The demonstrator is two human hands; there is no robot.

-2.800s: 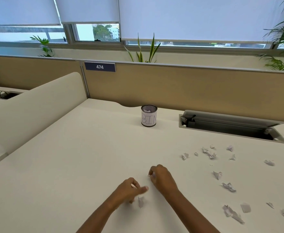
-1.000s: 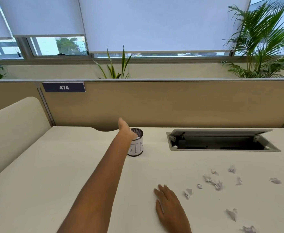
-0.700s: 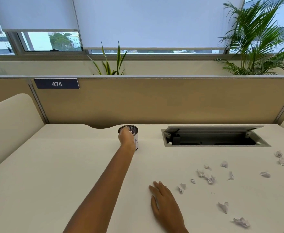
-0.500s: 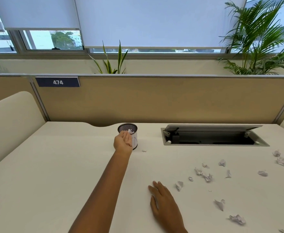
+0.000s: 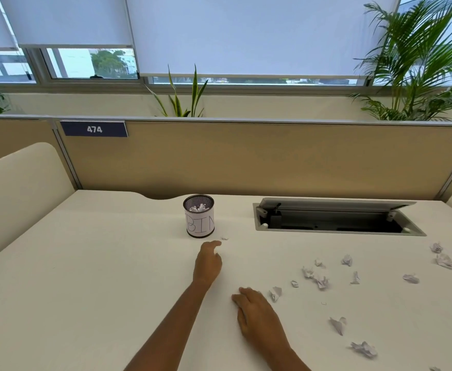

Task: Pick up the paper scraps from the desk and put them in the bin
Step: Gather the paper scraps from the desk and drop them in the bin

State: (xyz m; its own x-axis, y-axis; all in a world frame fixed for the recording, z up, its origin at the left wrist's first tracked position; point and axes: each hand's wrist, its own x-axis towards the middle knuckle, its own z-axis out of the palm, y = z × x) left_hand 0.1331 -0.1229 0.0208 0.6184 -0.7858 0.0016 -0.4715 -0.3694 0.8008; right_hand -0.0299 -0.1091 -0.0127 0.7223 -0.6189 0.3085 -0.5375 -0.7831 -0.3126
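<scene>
The small mesh bin (image 5: 199,220), with a white label reading BIN, stands at the back middle of the desk and has white scraps inside. One tiny scrap (image 5: 224,238) lies just right of its base. My left hand (image 5: 208,259) hovers a little in front of the bin, fingers loosely curled toward that scrap, holding nothing. My right hand (image 5: 257,314) rests on the desk nearer to me, fingers relaxed. A crumpled scrap (image 5: 275,293) lies just right of its fingertips. Several more paper scraps (image 5: 322,282) are scattered across the right side of the desk.
An open cable tray (image 5: 334,219) is sunk into the desk to the right of the bin. A tan partition (image 5: 246,156) closes off the back, and a cream divider (image 5: 18,188) rises on the left. The white desk (image 5: 99,290) stretches left of my arms.
My left hand was over the bin, tipped scraps into it, and has drawn back toward me, empty. A tiny scrap now lies beside the bin. My right hand has stayed on the desk.
</scene>
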